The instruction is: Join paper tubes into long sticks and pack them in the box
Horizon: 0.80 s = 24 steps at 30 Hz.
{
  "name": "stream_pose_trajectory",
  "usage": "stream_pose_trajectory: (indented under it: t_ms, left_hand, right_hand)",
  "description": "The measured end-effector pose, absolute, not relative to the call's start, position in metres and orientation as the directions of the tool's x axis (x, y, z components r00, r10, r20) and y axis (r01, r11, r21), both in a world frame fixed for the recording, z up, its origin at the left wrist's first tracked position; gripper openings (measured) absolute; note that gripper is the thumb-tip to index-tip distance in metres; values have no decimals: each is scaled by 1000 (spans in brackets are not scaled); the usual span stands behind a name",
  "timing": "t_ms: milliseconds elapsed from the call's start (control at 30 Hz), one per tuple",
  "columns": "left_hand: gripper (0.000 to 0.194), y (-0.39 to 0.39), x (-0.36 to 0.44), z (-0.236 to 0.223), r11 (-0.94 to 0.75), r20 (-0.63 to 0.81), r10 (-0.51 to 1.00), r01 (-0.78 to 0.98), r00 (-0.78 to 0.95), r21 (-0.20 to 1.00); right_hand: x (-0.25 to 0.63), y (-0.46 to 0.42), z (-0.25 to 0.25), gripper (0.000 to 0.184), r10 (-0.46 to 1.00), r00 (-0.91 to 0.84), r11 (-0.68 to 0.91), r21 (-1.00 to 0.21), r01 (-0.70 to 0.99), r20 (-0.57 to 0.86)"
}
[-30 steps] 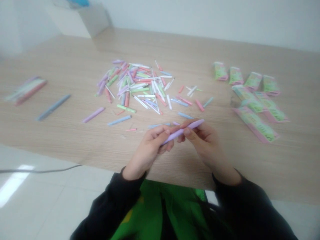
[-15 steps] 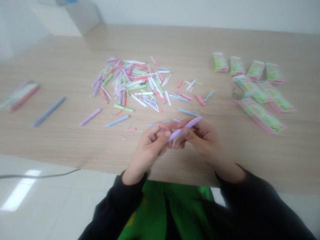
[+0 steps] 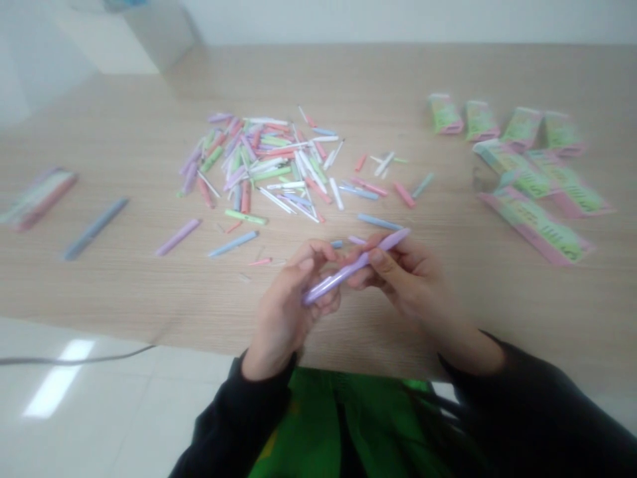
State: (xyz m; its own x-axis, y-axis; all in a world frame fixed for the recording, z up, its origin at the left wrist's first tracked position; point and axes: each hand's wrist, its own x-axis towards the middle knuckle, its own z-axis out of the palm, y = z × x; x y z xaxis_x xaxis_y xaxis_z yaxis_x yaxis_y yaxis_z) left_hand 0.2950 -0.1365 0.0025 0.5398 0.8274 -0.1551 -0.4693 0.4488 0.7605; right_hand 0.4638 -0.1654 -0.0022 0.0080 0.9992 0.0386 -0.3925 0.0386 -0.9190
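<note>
A purple pen (image 3: 331,283) is held slantwise above the table's near side, its far end pointing up and right. The thumb and fingers of my right hand (image 3: 417,282) pinch its upper half. My left hand (image 3: 284,300) is curled around the lower end, with the thumb raised off the barrel and the fingertips touching it. Just beyond the hands lie a blue pen part (image 3: 379,221) and another purple piece (image 3: 356,239), partly covered by the right fingers.
A heap of coloured pen parts and white refills (image 3: 269,166) fills the middle. Several pink-green packets (image 3: 540,226) lie at right. Towards the left are a purple piece (image 3: 179,237), a blue pen (image 3: 95,229) and a bundle of pens (image 3: 42,198). A white box (image 3: 134,40) stands behind.
The left thumb has lifted off the pen and the left hand has slid down and left, so more of the pen shows. The right hand still pinches it.
</note>
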Motion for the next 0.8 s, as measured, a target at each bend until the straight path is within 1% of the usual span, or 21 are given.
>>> stream_pose_trajectory:
  t_ms: [67, 133, 233, 300, 367, 433, 567, 700, 767, 800]
  left_hand:
    - [32, -139, 292, 3, 403, -49, 812, -498, 582, 768]
    - [37, -141, 288, 1, 349, 68, 778, -520, 624, 779]
    - [46, -144, 285, -3, 329, 188, 682, -527, 706, 784]
    - [44, -145, 286, -4, 274, 232, 654, -511, 720, 814]
    - [41, -146, 289, -4, 185, 265, 650, -488, 712, 853]
    - [39, -147, 292, -4, 108, 297, 640, -466, 708, 878]
    - [38, -145, 292, -6, -16, 353, 632, -443, 690, 896]
    - [36, -143, 288, -12, -135, 362, 656, -368, 663, 920]
    - [36, -143, 286, -13, -152, 358, 670, -351, 650, 924]
    - [37, -144, 285, -13, -123, 334, 683, -348, 650, 929]
  right_hand:
    - [470, -164, -1, 21, 999, 50, 21, -901, -434, -1]
    - [478, -162, 3, 20, 997, 68, -3, -873, -487, -41]
    - [488, -161, 10, 14, 993, 24, -77, -793, -605, -115]
    - [491, -161, 13, 12, 989, -26, -124, -731, -671, -145]
    - [492, -161, 15, 10, 987, -63, -147, -691, -707, -146]
    - [493, -162, 16, 9, 988, -79, -151, -683, -715, -136]
    - [495, -161, 14, 9, 988, -99, -153, -720, -677, -116]
    - [495, -160, 12, 8, 988, -96, -154, -737, -658, -121]
    - [493, -161, 13, 8, 987, -113, -161, -733, -661, -115]
    - [492, -161, 14, 9, 986, -122, -163, -727, -666, -110]
